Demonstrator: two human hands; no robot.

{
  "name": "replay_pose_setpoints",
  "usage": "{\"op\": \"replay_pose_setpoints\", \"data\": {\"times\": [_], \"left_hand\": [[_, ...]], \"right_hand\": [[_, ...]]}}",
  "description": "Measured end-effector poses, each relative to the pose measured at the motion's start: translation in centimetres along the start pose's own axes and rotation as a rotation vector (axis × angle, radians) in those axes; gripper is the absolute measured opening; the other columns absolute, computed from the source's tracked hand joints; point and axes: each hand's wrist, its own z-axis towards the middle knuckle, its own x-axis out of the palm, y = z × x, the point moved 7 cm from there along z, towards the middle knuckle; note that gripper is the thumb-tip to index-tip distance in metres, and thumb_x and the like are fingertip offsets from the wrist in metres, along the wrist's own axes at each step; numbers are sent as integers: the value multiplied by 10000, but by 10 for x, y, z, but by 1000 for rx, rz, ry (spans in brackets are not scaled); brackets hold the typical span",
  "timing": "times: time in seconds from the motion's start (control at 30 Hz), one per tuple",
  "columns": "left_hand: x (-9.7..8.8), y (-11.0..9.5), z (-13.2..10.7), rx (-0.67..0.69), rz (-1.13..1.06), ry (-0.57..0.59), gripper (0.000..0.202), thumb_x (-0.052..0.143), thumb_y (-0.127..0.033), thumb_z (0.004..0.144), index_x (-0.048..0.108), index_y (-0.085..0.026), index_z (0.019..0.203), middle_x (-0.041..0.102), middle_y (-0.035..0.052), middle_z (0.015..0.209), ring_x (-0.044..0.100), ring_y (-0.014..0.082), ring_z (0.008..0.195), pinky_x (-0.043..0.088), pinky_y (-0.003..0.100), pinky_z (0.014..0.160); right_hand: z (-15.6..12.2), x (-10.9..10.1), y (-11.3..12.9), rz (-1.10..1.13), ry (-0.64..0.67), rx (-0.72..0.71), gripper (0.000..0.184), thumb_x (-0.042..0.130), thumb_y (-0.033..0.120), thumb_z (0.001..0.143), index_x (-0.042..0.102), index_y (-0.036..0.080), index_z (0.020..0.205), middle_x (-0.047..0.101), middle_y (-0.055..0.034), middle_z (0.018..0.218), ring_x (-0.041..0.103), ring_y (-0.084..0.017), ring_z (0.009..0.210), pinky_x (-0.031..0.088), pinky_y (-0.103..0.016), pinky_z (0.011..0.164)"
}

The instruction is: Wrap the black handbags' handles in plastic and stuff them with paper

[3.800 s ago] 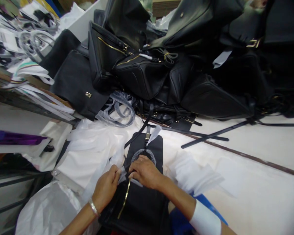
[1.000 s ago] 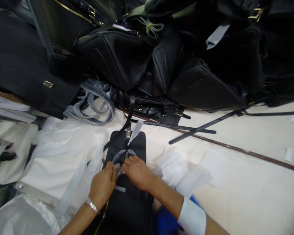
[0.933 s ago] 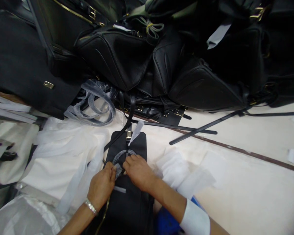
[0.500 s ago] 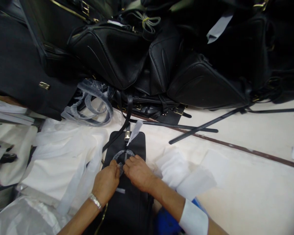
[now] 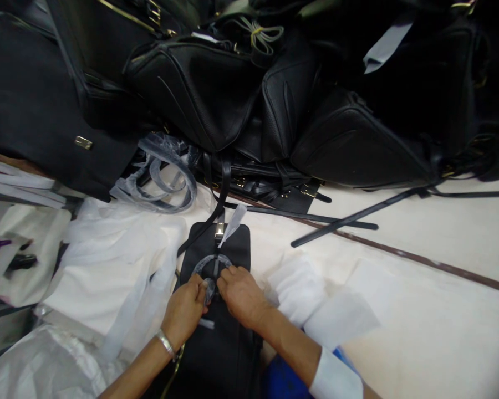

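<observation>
A black bag (image 5: 216,354) lies in front of me, with a gold clasp (image 5: 219,229) and a thin white strip (image 5: 233,224) near its far end. On it a curved handle (image 5: 208,260) is wrapped in clear plastic. My left hand (image 5: 186,310) is closed, pinching the wrapped handle's left side, where a crumpled bit of plastic (image 5: 209,289) shows beside the fingertips. On the handle's right side my right hand (image 5: 243,299) is closed with curled fingers. Its fingertips are partly hidden, and so is the part of the handle beneath them.
Black bags (image 5: 199,88) are piled along the back. Loose black straps (image 5: 353,219) cross the white table (image 5: 441,310). Plastic-wrapped straps (image 5: 166,177) lie coiled behind my left hand. White sheets (image 5: 336,316) are at the right, white wrapping (image 5: 120,255) at the left, and something blue (image 5: 283,379) below.
The whole view has shifted slightly, so most things appear a little farther right. Both hands stay at the wrapped handle, and a bit more plastic shows between them.
</observation>
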Motion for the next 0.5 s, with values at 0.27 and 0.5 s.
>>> {"op": "replay_pose_setpoints", "data": {"times": [0.27,0.5], "left_hand": [[0,1,1,-22,-140,28,215,344,-333,915,467,-210,788,647,-9,649,624,127,498,415,213,480],[-5,4,2,19,-258,-14,208,393,-336,903,502,-203,786,646,-13,641,661,151,576,435,235,522]], "right_hand": [[5,-10,-11,168,12,57,131,475,170,913,605,157,905,636,-64,905,578,-194,874,456,-301,793],[24,-1,-16,416,57,140,306,473,203,923,557,244,1215,662,-38,1109,616,-160,1018,448,-248,861]]}}
